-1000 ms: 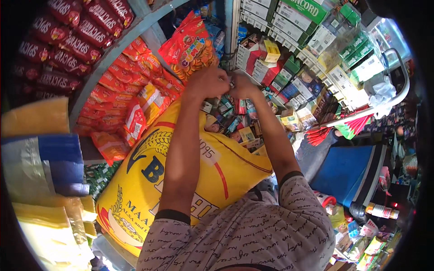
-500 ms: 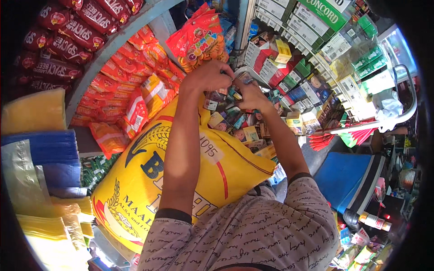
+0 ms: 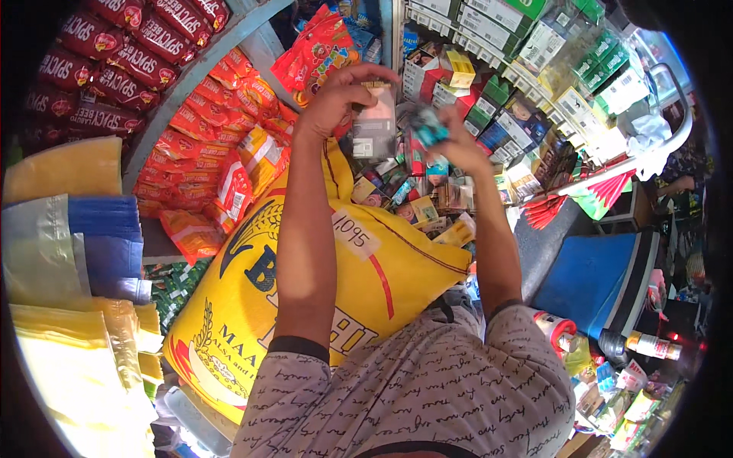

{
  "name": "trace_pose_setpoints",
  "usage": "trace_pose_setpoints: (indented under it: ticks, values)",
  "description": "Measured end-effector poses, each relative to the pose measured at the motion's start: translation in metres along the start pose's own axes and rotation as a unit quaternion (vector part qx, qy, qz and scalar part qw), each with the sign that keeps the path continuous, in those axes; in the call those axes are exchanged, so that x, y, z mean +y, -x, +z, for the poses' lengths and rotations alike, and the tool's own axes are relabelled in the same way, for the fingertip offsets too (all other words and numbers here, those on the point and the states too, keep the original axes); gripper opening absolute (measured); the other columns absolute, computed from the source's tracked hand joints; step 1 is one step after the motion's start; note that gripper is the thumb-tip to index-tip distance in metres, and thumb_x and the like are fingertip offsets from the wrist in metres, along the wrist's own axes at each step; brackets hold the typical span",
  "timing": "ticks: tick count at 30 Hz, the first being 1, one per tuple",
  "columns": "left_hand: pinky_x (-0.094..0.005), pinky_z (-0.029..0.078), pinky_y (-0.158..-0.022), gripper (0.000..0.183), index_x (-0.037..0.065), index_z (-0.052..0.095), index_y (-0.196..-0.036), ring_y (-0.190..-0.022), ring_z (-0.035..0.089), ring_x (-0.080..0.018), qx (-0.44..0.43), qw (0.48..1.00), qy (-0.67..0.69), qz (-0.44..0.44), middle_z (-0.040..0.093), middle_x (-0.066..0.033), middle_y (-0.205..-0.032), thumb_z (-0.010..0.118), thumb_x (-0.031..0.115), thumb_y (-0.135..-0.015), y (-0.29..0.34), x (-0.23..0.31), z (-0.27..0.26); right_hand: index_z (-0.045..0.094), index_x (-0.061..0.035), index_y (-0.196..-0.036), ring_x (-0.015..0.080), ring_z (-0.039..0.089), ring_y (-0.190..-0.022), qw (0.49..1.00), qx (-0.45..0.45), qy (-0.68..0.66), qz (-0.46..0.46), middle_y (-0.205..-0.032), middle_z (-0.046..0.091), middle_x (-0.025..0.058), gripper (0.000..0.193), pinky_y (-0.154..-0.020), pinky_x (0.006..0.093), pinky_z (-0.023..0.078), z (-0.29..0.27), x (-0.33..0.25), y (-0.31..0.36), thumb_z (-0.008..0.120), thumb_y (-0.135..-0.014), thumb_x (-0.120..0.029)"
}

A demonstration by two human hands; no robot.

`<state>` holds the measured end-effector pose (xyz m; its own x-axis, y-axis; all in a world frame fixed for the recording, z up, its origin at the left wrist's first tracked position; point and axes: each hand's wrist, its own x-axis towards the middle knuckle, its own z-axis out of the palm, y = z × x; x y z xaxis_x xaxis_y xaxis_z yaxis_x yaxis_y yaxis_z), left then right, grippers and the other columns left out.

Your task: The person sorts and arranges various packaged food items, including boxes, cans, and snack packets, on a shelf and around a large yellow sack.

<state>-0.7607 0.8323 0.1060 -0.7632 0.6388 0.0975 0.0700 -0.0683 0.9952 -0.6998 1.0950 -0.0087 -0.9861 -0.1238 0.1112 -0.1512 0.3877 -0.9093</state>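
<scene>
Evidently, the hands are kept apart, with one item held in each. A small box (image 3: 372, 126) is gripped near its upper left edge between the thumb and fingers of the left hand (image 3: 336, 99); its broad face is left largely uncovered, which is judged to be the reason for an edge grip. A blurred teal item (image 3: 429, 131) is held at the fingertips of the right hand (image 3: 460, 143); its exact kind cannot be told, and the detail of the grip is lost to blur. Both items are positioned above a heap of small packs (image 3: 416, 210), lying loosely at mixed angles, probably because the packs have been tipped in rather than stacked.

A yellow sack (image 3: 397, 271) is placed between the person's body and the heap, so that the reach is made across it. Orange packets (image 3: 187, 156) are ranked closely at the left, apparently to save space. Cartons (image 3: 496, 15) are set in rows on the upper right, presumably so that each can be picked out. Red strips (image 3: 544, 210) are hung at a metal rail (image 3: 584, 197), likely to be kept within reach.
</scene>
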Motion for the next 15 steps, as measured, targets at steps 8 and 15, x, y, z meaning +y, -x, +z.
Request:
trace_pose_setpoints:
  ticks: [8, 15]
  values:
    - [-0.0208, 0.042, -0.060, 0.044, 0.009, 0.063, -0.118, -0.073, 0.057, -0.0060, 0.133, 0.976, 0.071, 0.154, 0.067, -0.0019, -0.099, 0.058, -0.003, -0.076, -0.014, -0.013, 0.011, 0.049, -0.0035, -0.124, 0.0403, 0.050, -0.117, 0.872, 0.150, 0.440, 0.150, -0.120, 0.053, 0.0245, 0.070, -0.098, 0.0481, 0.041, -0.010, 0.023, 0.097, 0.081, -0.067, -0.028]
    - [-0.0207, 0.034, -0.055, 0.037, 0.006, 0.058, -0.113, -0.066, 0.050, -0.0039, 0.134, 0.976, 0.078, 0.156, 0.063, -0.0010, -0.093, 0.059, -0.002, -0.076, -0.027, -0.025, 0.009, 0.055, -0.0079, -0.127, 0.0409, 0.060, -0.109, 0.923, -0.193, 0.319, -0.093, -0.120, 0.061, 0.0214, 0.068, -0.092, 0.0457, 0.050, 0.097, -0.026, -0.017, 0.077, -0.063, -0.018]
